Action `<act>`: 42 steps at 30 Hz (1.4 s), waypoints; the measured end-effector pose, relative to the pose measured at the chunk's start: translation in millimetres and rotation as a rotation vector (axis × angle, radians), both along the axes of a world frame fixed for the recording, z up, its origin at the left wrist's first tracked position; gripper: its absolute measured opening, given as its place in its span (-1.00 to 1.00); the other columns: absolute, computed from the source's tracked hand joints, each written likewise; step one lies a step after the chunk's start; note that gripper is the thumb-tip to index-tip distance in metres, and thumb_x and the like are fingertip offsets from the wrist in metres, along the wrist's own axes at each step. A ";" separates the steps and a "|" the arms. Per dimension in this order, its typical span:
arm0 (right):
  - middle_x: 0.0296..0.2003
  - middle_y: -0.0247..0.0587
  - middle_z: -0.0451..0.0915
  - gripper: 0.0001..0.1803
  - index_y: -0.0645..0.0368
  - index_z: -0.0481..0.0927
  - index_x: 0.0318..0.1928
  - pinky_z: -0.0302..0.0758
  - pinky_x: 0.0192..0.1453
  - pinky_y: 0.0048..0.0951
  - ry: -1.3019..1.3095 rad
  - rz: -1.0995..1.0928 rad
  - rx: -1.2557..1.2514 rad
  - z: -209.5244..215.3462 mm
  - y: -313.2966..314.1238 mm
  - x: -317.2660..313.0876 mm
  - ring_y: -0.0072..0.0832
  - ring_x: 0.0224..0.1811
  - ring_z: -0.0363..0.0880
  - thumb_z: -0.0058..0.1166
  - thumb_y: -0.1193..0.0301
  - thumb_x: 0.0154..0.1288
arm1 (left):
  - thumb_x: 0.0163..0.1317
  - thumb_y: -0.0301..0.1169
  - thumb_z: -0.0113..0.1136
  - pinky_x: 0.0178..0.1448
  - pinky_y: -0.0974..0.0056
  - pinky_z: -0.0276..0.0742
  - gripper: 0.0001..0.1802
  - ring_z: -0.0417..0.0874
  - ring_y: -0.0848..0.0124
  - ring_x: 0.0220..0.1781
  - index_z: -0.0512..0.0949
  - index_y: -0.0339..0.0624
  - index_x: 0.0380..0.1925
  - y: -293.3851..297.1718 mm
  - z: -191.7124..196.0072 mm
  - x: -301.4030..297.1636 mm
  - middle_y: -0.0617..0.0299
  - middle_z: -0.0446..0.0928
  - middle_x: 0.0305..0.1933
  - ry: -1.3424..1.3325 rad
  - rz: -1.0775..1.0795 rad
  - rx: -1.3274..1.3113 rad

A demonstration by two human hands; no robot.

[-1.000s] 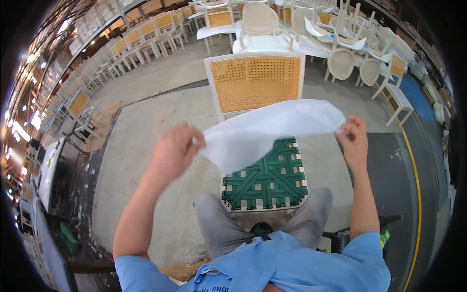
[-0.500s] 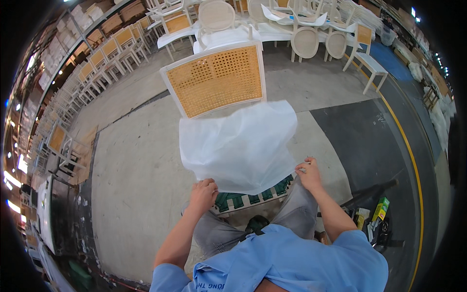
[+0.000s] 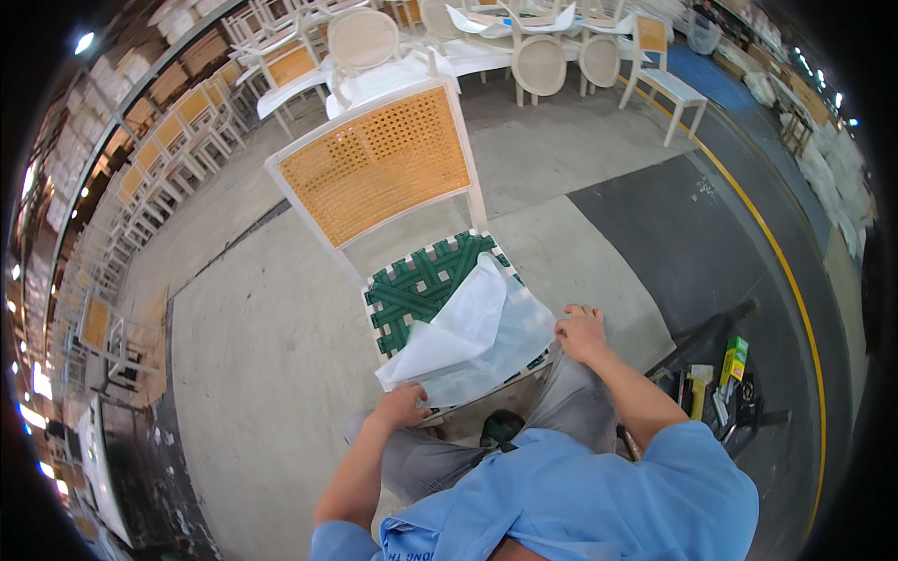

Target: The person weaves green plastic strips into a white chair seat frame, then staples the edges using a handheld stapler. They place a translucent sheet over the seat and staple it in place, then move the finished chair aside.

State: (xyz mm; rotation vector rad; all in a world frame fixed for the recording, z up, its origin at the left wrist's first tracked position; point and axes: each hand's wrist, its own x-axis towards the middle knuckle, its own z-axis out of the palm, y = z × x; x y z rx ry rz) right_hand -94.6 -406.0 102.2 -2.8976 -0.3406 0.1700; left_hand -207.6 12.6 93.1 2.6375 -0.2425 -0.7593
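Observation:
In front of me stands a chair with a woven cane backrest (image 3: 379, 159) in a pale frame. Green webbing straps (image 3: 416, 294) criss-cross its seat. Over the near part of the seat lies a thin white fabric sheet (image 3: 468, 327), its far part folded back toward me in a loose flap. My left hand (image 3: 402, 407) is closed on the sheet's near left corner, at the front left of the seat. My right hand (image 3: 582, 334) has its fingers curled at the right corner, beside the seat's front right; its fingertips are partly hidden.
A low dark stand at my right carries a green-and-yellow box (image 3: 734, 358) and several tools. Rows of chairs (image 3: 159, 150) line the left side. At the back, more chairs lie upside down on a white-covered table (image 3: 486, 58). One finished-looking chair (image 3: 664, 79) stands back right.
The sheet, billowing over the whole seat before, has come down and folded toward me, uncovering the green webbing. Both hands still hold near its front corners. The view has shifted slightly.

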 end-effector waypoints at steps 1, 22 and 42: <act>0.25 -0.22 0.57 -0.86 -0.16 0.85 -0.21 0.18 0.45 -0.04 -0.015 -0.007 0.003 1.5 -1.5 -3.2 -0.21 0.34 0.43 0.29 0.33 0.26 | 0.23 -0.20 0.37 0.29 0.00 0.56 -0.60 0.62 0.03 0.28 0.67 -0.11 0.03 -0.6 -0.8 2.3 0.06 0.60 0.25 -0.010 -0.014 -0.043; -0.02 -0.29 0.66 -0.86 -0.10 0.84 -0.24 0.19 0.45 0.05 -0.088 -0.052 -0.050 -4.4 -10.1 -25.8 -0.21 0.22 0.50 0.32 0.32 0.18 | 0.33 -0.17 0.37 0.25 0.15 0.59 -0.72 0.73 0.18 0.14 0.78 -0.11 -0.12 -48.9 -39.3 105.8 0.15 0.76 0.06 -0.136 0.272 -0.577; -0.08 -0.37 0.68 -0.87 -0.10 0.82 -0.22 0.11 0.56 0.22 0.065 0.055 -0.012 -19.0 -18.3 -2.5 -0.32 0.15 0.58 0.24 0.30 0.32 | 0.33 -0.48 0.23 0.13 0.02 0.61 -0.62 0.71 -0.04 0.02 0.61 -0.14 0.16 -111.7 -20.6 167.3 0.00 0.71 -0.07 -0.767 0.108 -0.375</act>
